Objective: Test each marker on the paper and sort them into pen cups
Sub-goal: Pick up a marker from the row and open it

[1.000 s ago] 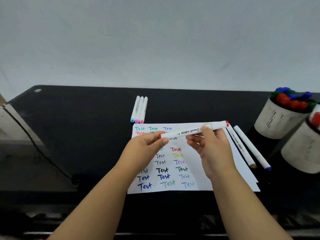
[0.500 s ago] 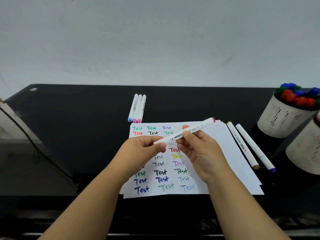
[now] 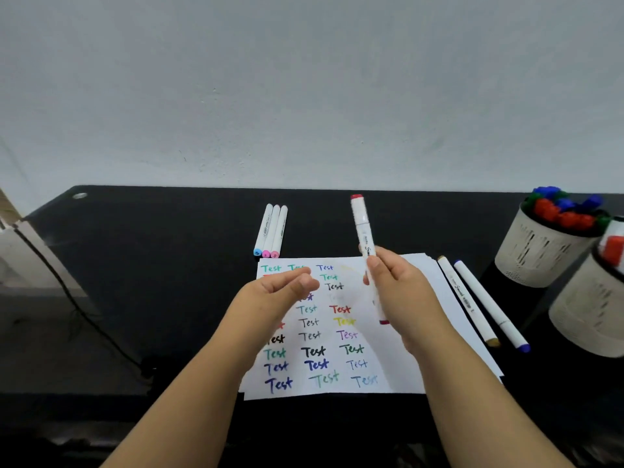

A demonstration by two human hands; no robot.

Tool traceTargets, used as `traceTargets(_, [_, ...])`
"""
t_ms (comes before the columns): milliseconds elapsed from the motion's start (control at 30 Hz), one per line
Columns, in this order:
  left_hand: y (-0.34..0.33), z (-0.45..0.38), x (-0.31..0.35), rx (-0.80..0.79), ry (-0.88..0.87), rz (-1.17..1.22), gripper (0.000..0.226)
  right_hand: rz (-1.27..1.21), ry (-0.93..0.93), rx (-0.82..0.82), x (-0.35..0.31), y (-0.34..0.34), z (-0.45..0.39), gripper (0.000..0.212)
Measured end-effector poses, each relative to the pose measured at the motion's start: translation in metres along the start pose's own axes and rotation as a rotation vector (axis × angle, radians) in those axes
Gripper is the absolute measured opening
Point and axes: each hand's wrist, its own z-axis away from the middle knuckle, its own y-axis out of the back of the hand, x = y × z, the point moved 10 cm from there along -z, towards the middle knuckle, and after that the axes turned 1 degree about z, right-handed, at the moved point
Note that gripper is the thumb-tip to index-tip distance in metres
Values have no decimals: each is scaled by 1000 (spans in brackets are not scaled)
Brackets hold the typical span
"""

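- Two hands work above the paper: your right hand pinches the red-capped marker at mid-barrel between thumb and fingers, nearly upright, red cap at the top and a dark red end at the bottom.
- Your left hand holds nothing visible; its thumb and fingertips are drawn together, loosely curled. Whether a small cap sits between them cannot be told.
- Risk, slip: the marker barrel is smooth white plastic, and a mid-barrel pinch gives little control of the tip. A loose grip could let it rotate or drop onto the sheet.
- Risk, stray marks: if the lower end is uncapped, contact with the paper or your palm would likely smear ink over the existing "Test" words.
- Risk, overwriting: the sheet is densely filled with coloured writing. Select the bare area at its right side.
- Risk, mis-sorting: two pen cups stand at the right. The far cup is packed with red, blue and green caps; the near cup is partly out of frame. Confirm the target before release.
- Materials: the paper is thin, flat and lies loose on a matte black table, so writing pressure may shift it.
- Untested stock: three markers lie side by side beyond the sheet; two markers lie parallel at its right edge.
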Motion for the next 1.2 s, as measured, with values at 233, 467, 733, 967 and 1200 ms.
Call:
traceTargets(233, [7, 2, -1, 57, 47, 235, 13, 453, 93, -310, -8, -27, 15, 23])
traceTargets(467, [12, 1, -6, 62, 92, 183, 11, 513, 57, -175, -5, -6, 5, 14])
traceTargets(733, [8, 0, -4, -25, 85, 73, 11, -161, -201, 46, 25, 19, -4, 30])
traceTargets(967, [-6, 6, 1, -100, 69, -57, 9, -620, -344, -88, 40, -24, 5, 22])
traceTargets(1200, [-19, 10, 0, -139, 89, -106, 7, -492, -252, -170, 30, -37, 9, 23])
